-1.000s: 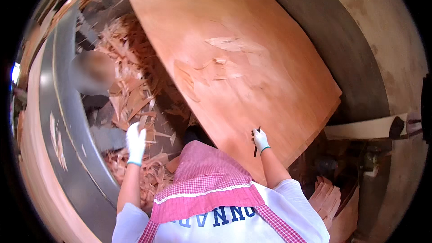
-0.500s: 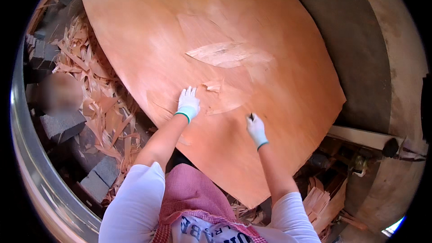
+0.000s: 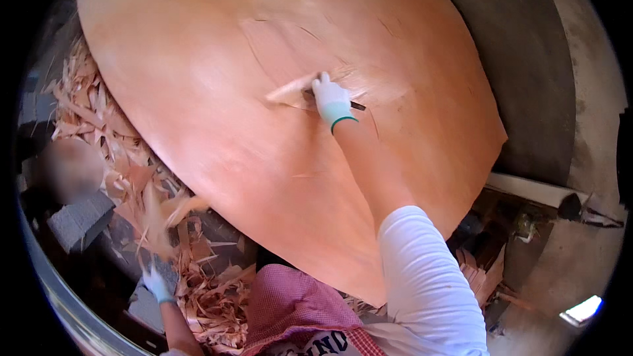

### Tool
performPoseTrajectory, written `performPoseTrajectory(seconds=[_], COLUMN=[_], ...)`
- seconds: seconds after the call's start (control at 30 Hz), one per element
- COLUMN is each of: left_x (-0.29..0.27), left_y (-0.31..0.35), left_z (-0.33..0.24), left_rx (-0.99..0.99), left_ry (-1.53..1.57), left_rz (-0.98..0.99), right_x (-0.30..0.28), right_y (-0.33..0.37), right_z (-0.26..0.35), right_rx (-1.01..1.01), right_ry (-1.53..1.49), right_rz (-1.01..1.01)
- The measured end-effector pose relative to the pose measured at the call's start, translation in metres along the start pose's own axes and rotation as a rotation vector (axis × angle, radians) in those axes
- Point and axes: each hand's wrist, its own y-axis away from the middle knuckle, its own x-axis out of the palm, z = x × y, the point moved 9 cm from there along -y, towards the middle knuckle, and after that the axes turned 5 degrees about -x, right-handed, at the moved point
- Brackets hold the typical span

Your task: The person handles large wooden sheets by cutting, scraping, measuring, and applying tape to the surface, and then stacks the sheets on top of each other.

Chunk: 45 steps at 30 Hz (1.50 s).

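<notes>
A large, orange-brown wood veneer sheet (image 3: 264, 171) lies in front of me, with patches and fine cracks near its middle. My right hand (image 3: 330, 97), in a white glove with a green cuff, is closed around a slim dark tool (image 3: 358, 105). One end sticks out beside the palm; its working end is hidden. Right beside those fingers is a pale, lifted veneer flap (image 3: 290, 90). My left hand (image 3: 157, 283), gloved alike, is off the sheet at the lower left, fingers stretched out but blurred. Just beyond it, blurred veneer scraps (image 3: 158, 224) appear in motion.
A heap of torn veneer scraps (image 3: 217, 296) runs along the sheet's left side. Grey blocks (image 3: 80, 221) stand among it. A curved metal rail (image 3: 72, 320) borders the lower left. A pale roller (image 3: 534, 190) and more scraps (image 3: 484, 273) are at the right.
My left hand has moved off the sheet to the scrap heap, and the loose pieces near it have gone from the sheet. My right hand has reached farther up to the pale flap.
</notes>
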Motion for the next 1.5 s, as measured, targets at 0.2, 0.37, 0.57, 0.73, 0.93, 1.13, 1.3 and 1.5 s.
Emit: performPoseTrajectory(seconds=[0.2,0.37,0.57,0.73,0.93,1.13,1.3,1.5], left_x=[-0.086,0.079,0.103,0.02,-0.121,-0.241,-0.395,-0.503], left_y=[0.06,0.102,0.211,0.228,0.292,0.419,0.63,0.797], left_z=[0.134,0.018,-0.219,-0.099,0.059,0.094,-0.105,-0.118], left_rx=[-0.203,-0.035,0.079,0.143,0.178,0.26,0.822,1.008], left_ry=[-0.691,-0.259,0.56,0.027,-0.661,-0.181,0.783,-0.33], left_rz=[-0.027,0.259,0.447,0.292,0.047,-0.149,-0.107,-0.543], right_x=[-0.022,-0.099,-0.064,-0.052,-0.018,-0.026,-0.035,-0.007], right_y=[0.015,0.092,0.274,0.402,0.541,0.678,0.777,0.864], right_z=[0.041,0.153,0.316,0.33,0.144,0.12,0.178,0.206], right_rx=[-0.082,-0.306,0.115,-0.161,0.241,0.214,0.0,-0.14], right_ry=[-0.096,-0.522,-1.833,-1.326,-1.3,-1.314,-1.26,-1.246], right_rz=[-0.059,-0.334,0.168,0.266,0.221,0.284,0.473,0.564])
